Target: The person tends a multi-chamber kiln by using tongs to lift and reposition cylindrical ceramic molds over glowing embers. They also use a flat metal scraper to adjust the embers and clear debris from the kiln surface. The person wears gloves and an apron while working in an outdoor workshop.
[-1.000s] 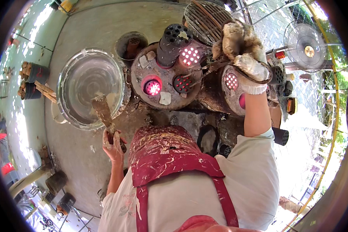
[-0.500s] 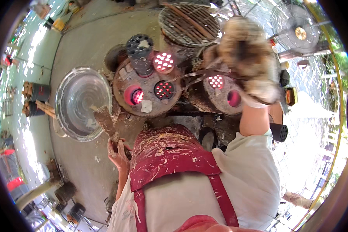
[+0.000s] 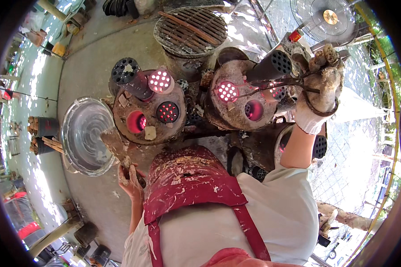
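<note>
Grey floor (image 3: 91, 213) spreads left of your left hand (image 3: 130, 180) and runs on beyond the stoves. Wire mesh (image 3: 336, 171) bounds the side to the right of your right hand (image 3: 329, 86). Your apron (image 3: 194, 191) sits just right of the left hand.

Ahead of the left hand and to its right is the round left stove (image 3: 120, 107), carrying a tall black perforated briquette (image 3: 140, 84), a bright glowing briquette (image 3: 160, 81), a darker one with red holes (image 3: 168, 112) and a glowing opening. The right stove (image 3: 221, 109) lies left of the right hand, with another glowing briquette (image 3: 227, 91) near its left edge, an opening nearer you and a black briquette (image 3: 278, 63) leaning up just beyond the tongs. A round grate (image 3: 202, 44) with a stick (image 3: 189, 27) across it stands beyond both stoves; a fan (image 3: 329, 18) stands beyond the right hand.

That hand, in a soiled white glove (image 3: 310, 118), is closed around the handles of metal tongs (image 3: 297, 81), which reach left over the right stove; you cannot tell whether they pinch anything. Your left hand wraps the handle of a flat paddle (image 3: 112, 143), its blade ahead and left of the fingers, overlapping the near right rim of the metal basin (image 3: 71, 118).
</note>
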Motion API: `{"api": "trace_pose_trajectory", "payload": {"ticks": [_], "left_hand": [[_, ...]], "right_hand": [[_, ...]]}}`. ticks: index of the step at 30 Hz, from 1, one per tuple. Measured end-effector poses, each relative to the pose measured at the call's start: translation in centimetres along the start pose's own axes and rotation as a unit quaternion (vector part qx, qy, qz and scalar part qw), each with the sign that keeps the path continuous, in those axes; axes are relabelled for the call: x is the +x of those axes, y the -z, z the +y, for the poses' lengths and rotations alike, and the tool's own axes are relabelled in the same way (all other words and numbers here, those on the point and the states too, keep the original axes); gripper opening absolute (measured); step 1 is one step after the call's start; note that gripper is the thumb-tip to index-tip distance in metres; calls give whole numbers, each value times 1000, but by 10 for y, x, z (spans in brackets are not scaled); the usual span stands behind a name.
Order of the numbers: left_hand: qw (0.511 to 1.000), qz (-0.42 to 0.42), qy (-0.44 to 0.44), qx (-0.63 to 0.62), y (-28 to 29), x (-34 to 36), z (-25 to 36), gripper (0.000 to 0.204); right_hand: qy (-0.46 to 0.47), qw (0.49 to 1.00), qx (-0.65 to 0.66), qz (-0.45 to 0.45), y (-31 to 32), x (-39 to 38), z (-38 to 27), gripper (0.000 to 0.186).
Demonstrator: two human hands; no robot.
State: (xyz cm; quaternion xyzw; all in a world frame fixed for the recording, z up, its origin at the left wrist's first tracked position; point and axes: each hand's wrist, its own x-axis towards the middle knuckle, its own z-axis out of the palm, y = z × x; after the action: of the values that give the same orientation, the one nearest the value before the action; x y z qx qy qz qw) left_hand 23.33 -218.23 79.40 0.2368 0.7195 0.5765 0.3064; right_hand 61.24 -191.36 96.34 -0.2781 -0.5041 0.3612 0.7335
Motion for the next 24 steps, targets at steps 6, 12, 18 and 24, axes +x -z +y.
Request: {"api": "trace_pose_trajectory", "payload": {"ticks": [6,12,18,24], "left_hand": [[1000,-10,-10,-21,-15,-8,6,15],[1000,-4,5,-28,-23,-10,7,17],[1000,0,11,-21,-18,-14,5,19],[1000,7,12,-8,-7,-2,0,23]], "right_hand": [[-12,995,-11,101,17,-2,23,43],[-30,990,-15,139,3,6,53,29],[-30,988,19,148,24,8,75,26],[38,988,-99,112,9,2,54,34]]}}
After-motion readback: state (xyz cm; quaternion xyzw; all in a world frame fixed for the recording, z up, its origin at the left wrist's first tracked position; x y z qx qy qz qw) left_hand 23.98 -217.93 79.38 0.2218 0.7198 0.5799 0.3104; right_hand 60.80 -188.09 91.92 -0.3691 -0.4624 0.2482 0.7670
